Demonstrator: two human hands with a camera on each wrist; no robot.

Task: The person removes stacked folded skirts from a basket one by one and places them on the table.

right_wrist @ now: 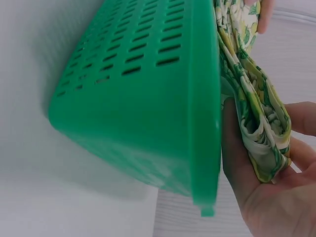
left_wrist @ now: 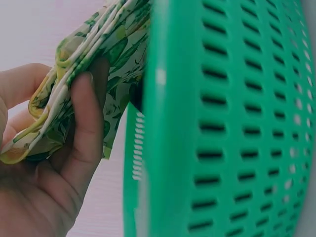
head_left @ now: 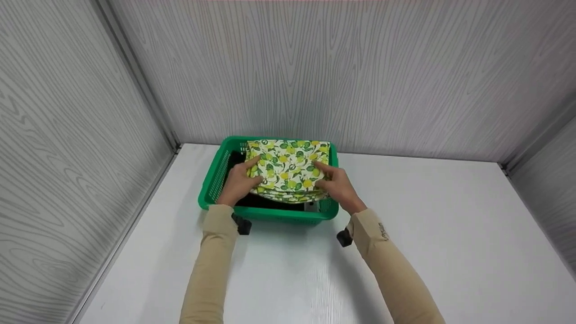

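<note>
A folded cloth (head_left: 290, 164) with a lemon-and-leaf print on white lies over the green plastic basket (head_left: 270, 215), its layers stacked flat. My left hand (head_left: 239, 182) grips its left edge, thumb on top and fingers beneath. At the opposite edge my right hand (head_left: 338, 185) holds it the same way. In the left wrist view several folded layers of the cloth (left_wrist: 74, 74) sit between thumb and fingers. The right wrist view shows the rolled fold of the cloth (right_wrist: 261, 118) in the right hand, close over the basket rim (right_wrist: 205, 123).
Dark contents (head_left: 252, 202) and a small pale item (head_left: 311, 206) show inside the basket under the cloth. The basket stands on a white table (head_left: 432, 225), near the grey wood-grain back wall (head_left: 315, 72). Another grey panel (head_left: 67, 135) rises on the left.
</note>
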